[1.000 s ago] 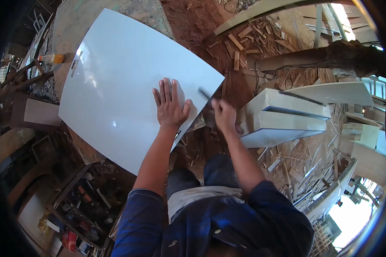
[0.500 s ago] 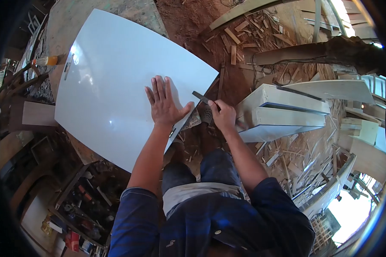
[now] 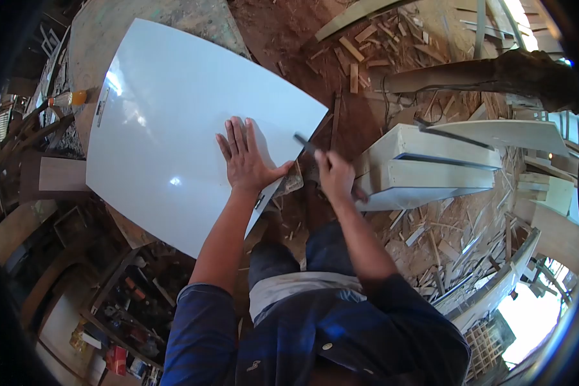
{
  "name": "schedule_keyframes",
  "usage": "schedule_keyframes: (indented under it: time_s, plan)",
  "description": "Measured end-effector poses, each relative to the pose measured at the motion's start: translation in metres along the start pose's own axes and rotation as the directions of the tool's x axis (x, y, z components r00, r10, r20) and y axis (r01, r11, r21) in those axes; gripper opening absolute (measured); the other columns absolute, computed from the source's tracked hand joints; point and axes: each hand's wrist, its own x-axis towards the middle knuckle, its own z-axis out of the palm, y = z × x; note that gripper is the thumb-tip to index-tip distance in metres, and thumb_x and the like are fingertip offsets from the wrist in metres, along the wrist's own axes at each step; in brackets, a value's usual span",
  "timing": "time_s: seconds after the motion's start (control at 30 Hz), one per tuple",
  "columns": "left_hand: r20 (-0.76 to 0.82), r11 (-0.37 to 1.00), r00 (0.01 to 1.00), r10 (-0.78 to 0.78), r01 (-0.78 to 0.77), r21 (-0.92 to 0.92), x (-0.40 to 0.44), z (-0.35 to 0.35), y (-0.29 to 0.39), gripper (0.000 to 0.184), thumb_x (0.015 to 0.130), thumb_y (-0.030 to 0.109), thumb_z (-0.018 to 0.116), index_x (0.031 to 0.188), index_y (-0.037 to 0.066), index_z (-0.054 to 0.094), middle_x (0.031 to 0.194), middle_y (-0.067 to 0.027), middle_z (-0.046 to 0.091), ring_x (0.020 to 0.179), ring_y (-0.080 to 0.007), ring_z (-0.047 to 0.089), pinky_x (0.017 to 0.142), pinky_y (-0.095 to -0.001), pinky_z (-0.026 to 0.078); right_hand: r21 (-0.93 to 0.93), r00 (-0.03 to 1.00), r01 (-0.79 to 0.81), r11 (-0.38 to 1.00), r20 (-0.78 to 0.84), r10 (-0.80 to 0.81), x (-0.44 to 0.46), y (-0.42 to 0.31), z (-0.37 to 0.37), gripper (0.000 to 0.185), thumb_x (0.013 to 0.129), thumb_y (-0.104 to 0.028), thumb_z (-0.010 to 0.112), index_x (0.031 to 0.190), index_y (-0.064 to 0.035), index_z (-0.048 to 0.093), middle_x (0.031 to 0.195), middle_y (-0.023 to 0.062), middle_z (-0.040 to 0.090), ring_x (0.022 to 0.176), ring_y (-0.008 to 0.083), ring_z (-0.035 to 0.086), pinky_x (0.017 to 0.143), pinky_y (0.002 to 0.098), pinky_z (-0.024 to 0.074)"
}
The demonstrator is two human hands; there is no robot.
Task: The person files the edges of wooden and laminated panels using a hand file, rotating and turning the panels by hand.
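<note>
A large white panel (image 3: 174, 109) with a glossy face lies on a worn workbench. My left hand (image 3: 244, 166) rests flat on it, fingers spread and thumb reaching to the right edge. In my right hand (image 3: 336, 177) is a dark flat file (image 3: 305, 143), gripped at its near end; its far part lies over the panel's right edge. Whether the file touches that edge I cannot tell. A small metal hinge (image 3: 258, 201) sits at the edge near my left wrist, and another hinge (image 3: 101, 106) is at the far left side.
White-faced wooden boxes (image 3: 431, 167) stand on the floor at the right. Wood offcuts (image 3: 354, 77) litter the reddish ground. The workbench (image 3: 174, 9) extends beyond the panel. A bottle of orange liquid (image 3: 77, 98) is at the left, and a cluttered shelf (image 3: 119, 309) stands at lower left.
My right hand and the file have shifted slightly right along the panel's edge, with the hand a little blurred. My left hand stays pressed on the panel.
</note>
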Motion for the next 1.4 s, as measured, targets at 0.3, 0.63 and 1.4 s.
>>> schedule_keyframes:
  time_s: [0.3, 0.63, 1.4]
  plan:
    - [-0.043, 1.0, 0.999, 0.02, -0.021, -0.012, 0.006, 0.002, 0.002, 0.157, 0.064, 0.092, 0.081, 0.174, -0.002, 0.02, 0.179, -0.0321, 0.017, 0.171, -0.047, 0.006, 0.136, -0.068, 0.004, 0.077, 1.0, -0.017, 0.997, 0.026, 0.015, -0.021, -0.003, -0.001, 0.051, 0.109, -0.051, 0.064, 0.084, -0.0063, 0.065, 0.08, 0.0236, 0.071, 0.078, 0.0508, 0.07, 0.068, 0.0604, 0.0528]
    - [0.011, 1.0, 1.0, 0.022, -0.022, 0.01, 0.008, -0.003, 0.005, 0.165, 0.06, 0.095, 0.08, 0.175, -0.001, 0.012, 0.181, -0.0309, 0.013, 0.171, -0.0463, 0.001, 0.136, -0.0675, 0.001, 0.086, 0.999, -0.028, 0.996, 0.044, 0.024, -0.012, -0.015, -0.001, 0.053, 0.109, -0.052, 0.063, 0.086, -0.0048, 0.068, 0.081, 0.0232, 0.072, 0.081, 0.05, 0.071, 0.069, 0.059, 0.0531]
    - [-0.149, 0.995, 0.988, 0.043, -0.055, -0.08, 0.002, 0.013, -0.007, 0.082, 0.111, 0.05, 0.053, 0.171, -0.001, 0.032, 0.177, -0.0329, 0.027, 0.168, -0.0497, 0.018, 0.136, -0.0652, 0.006, 0.013, 0.994, -0.052, 0.999, 0.102, 0.05, -0.032, -0.005, 0.007, 0.054, 0.109, -0.051, 0.064, 0.082, -0.0054, 0.065, 0.077, 0.0243, 0.068, 0.076, 0.0502, 0.068, 0.065, 0.0572, 0.052]
